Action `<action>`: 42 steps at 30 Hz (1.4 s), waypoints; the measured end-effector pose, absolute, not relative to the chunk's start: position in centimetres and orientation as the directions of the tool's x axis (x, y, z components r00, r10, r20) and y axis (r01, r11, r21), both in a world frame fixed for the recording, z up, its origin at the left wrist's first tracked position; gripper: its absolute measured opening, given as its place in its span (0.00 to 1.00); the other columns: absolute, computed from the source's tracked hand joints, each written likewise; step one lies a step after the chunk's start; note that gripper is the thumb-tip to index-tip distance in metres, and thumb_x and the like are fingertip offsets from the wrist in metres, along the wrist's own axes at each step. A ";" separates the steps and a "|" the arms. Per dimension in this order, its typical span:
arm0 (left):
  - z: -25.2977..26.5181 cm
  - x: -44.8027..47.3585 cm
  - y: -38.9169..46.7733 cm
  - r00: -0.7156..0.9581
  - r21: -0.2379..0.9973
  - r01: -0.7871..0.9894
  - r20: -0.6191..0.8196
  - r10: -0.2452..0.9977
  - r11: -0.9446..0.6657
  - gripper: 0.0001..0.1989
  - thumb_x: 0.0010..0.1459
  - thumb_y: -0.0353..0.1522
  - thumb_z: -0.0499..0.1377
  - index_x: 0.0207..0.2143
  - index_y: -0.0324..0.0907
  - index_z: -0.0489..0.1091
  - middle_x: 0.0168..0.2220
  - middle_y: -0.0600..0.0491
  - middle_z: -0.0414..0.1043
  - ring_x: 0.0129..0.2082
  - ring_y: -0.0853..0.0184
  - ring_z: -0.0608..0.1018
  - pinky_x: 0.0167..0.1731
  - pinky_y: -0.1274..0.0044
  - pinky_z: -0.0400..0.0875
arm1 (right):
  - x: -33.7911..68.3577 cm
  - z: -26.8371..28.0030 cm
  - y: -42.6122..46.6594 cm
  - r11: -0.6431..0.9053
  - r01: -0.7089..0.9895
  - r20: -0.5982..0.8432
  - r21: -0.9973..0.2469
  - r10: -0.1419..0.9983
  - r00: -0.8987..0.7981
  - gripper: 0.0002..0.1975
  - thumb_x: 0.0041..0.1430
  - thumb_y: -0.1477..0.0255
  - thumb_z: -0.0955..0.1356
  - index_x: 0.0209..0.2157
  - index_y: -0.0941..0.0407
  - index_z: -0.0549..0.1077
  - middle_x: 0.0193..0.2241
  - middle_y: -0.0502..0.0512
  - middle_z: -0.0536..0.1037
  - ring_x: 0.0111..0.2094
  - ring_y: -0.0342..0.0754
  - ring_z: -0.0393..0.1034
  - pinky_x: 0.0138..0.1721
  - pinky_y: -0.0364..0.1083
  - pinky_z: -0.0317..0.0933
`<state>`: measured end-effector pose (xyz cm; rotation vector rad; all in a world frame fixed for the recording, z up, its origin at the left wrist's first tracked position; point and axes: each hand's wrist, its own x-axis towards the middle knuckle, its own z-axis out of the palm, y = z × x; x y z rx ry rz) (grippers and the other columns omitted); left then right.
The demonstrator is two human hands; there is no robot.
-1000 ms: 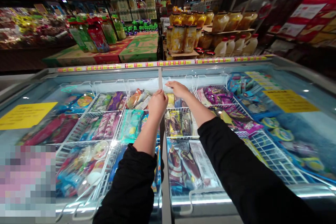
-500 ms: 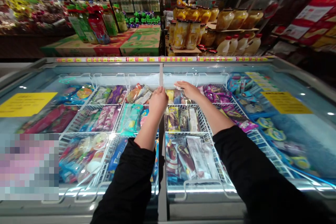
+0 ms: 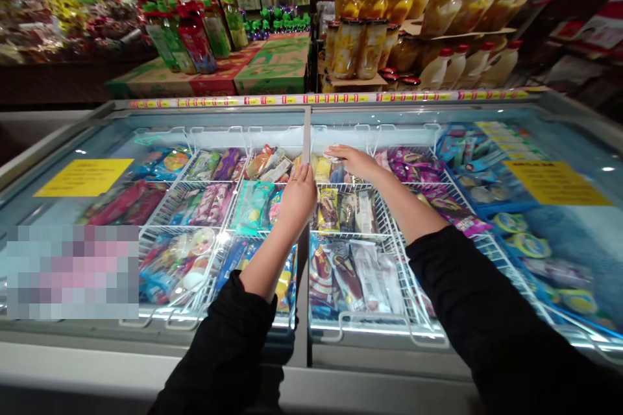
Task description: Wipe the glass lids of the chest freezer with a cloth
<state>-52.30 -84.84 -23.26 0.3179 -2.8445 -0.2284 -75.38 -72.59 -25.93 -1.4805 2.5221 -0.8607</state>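
Observation:
My left hand (image 3: 300,193) rests on the glass beside the middle bar (image 3: 306,136) of the chest freezer, fingers stretched forward and nothing seen in them. On the right-hand glass lid, my right hand (image 3: 359,163) reaches toward the back with its fingers over a small white cloth (image 3: 333,153). Most of that cloth is hidden under the fingers, and whether it is paper or fabric I cannot tell. Beneath the glass, wire baskets (image 3: 343,318) hold packaged ice creams, among them a yellow packet (image 3: 329,209) and a turquoise packet (image 3: 253,202).
Yellow notices (image 3: 84,177) lie on both sides of the freezer top. A price strip (image 3: 335,98) runs along its back edge. Behind stand bottles (image 3: 196,45) on cartons and jars of fruit (image 3: 370,48). A blurred-out patch covers the lower left.
My left hand has gone from closed fingers to fingers stretched out along the bar. My right hand stays at nearly the same spot on the glass. The view has shifted slightly.

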 end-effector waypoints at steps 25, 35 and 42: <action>-23.5 -48.0 -82.3 -0.936 0.207 -0.207 0.243 -0.255 0.956 0.26 0.72 0.25 0.49 0.70 0.28 0.63 0.72 0.38 0.61 0.73 0.58 0.64 0.73 0.67 0.58 | -72.9 -25.5 -74.4 0.528 -0.688 0.208 -0.498 -0.697 -0.686 0.34 0.60 0.89 0.62 0.62 0.51 0.78 0.68 0.51 0.72 0.72 0.49 0.59 0.75 0.55 0.50; -23.6 -48.1 -82.5 -0.935 0.232 -0.178 0.264 -0.238 0.956 0.26 0.72 0.25 0.50 0.69 0.29 0.64 0.72 0.36 0.62 0.73 0.56 0.65 0.72 0.65 0.61 | -70.2 -26.0 -72.7 0.346 -0.783 0.224 -0.517 -0.828 -0.514 0.34 0.61 0.88 0.61 0.61 0.47 0.78 0.67 0.46 0.72 0.72 0.46 0.60 0.75 0.53 0.50; -23.8 -48.3 -82.3 -0.932 0.209 -0.189 0.268 -0.242 0.960 0.26 0.72 0.25 0.50 0.69 0.27 0.64 0.71 0.35 0.62 0.73 0.55 0.65 0.72 0.65 0.61 | -71.5 -25.4 -75.4 0.496 -0.709 0.238 -0.501 -0.709 -0.664 0.34 0.59 0.89 0.62 0.60 0.50 0.79 0.66 0.48 0.74 0.71 0.47 0.61 0.75 0.53 0.51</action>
